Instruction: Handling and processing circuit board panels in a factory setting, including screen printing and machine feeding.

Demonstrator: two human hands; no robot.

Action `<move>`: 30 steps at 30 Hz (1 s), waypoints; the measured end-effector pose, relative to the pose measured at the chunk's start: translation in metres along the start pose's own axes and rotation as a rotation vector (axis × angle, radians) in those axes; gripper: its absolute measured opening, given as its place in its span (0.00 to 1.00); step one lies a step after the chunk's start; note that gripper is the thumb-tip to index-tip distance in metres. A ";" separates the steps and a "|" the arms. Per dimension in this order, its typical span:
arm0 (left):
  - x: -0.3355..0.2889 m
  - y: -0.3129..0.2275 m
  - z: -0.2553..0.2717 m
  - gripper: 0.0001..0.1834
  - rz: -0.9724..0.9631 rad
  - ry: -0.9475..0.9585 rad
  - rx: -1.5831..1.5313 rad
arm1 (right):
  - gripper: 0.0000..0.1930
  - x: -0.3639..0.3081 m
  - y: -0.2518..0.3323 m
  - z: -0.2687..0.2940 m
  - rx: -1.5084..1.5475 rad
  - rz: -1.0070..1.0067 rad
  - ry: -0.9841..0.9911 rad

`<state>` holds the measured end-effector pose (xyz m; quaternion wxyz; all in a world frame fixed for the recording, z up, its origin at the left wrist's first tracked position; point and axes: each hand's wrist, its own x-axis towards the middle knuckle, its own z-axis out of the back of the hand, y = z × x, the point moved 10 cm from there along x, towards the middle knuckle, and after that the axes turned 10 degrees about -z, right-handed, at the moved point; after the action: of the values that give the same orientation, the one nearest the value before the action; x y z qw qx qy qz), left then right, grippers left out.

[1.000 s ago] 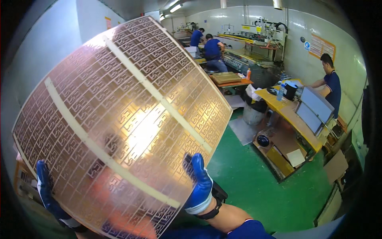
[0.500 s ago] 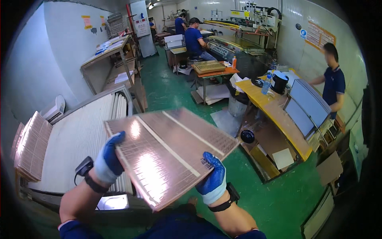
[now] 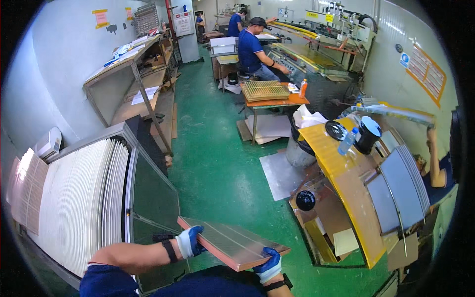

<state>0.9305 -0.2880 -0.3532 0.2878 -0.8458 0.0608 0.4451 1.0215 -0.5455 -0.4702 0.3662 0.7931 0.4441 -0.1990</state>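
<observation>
Left hand [image 3: 190, 241] clamps the left end of the panel stack [image 3: 235, 242], left forearm [image 3: 133, 255] running in almost level; right hand [image 3: 268, 265] pinches the stack's right end, fingers bent over the edge. Stack sits between both, before the torso [image 3: 213, 284], above green floor [image 3: 222, 178]. Left of stack: metal-framed rack [image 3: 99, 139], close-set white layers [image 3: 76, 198]. Right of stack: yellow tabletop [image 3: 324, 156], black tub [image 3: 366, 141], clear bottle [image 3: 348, 142]. Well beyond stack: orange tabletop [image 3: 297, 100]; co-worker [image 3: 251, 52] seated at a machine [image 3: 297, 69].

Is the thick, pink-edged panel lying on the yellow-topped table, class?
No: the blue-gloved left hand and right hand hold the panel away from it.
</observation>
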 end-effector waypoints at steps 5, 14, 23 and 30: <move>0.067 -0.008 -0.010 0.23 0.067 -0.119 -0.197 | 0.15 0.060 0.088 -0.021 -0.405 0.074 -0.076; 0.182 -0.092 -0.025 0.25 -0.129 -0.082 -0.466 | 0.13 0.234 0.192 -0.130 -0.562 -0.295 0.055; 0.277 -0.274 -0.021 0.24 -0.301 -0.076 -0.634 | 0.12 0.473 0.252 -0.305 -1.531 0.107 0.377; 0.382 -0.490 0.004 0.21 -0.412 -0.058 -0.557 | 0.10 0.597 0.265 -0.456 -0.259 -0.738 -0.027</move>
<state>1.3315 0.1780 -0.4440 0.1313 -0.8733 -0.2431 0.4012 1.5562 0.0437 -0.4482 0.3729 0.5248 0.7160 -0.2700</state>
